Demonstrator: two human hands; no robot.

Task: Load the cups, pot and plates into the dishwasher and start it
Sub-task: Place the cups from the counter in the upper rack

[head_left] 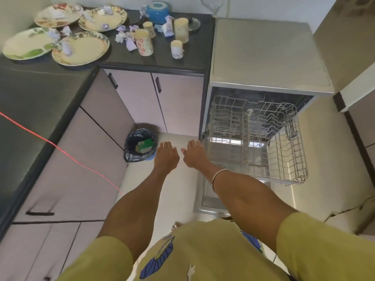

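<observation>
The dishwasher (269,57) stands open at the right, its door down and a wire rack (288,155) pulled out with nothing in it. Several floral plates (81,48) lie on the dark counter at the far left, with crumpled paper scraps on them. Several upturned cups (143,42) stand to their right, and a blue pot (158,13) sits behind them. My left hand (166,157) and my right hand (193,154) reach forward side by side over the floor, fingers straight, holding nothing. My right hand is just left of the rack's near corner.
A bin lined with a black bag (141,145) stands on the floor in the cabinet corner, just beyond my left hand. A glass lid (193,24) lies behind the cups. A red cord (60,149) runs across the left cabinets. A tall cabinet (357,82) flanks the dishwasher.
</observation>
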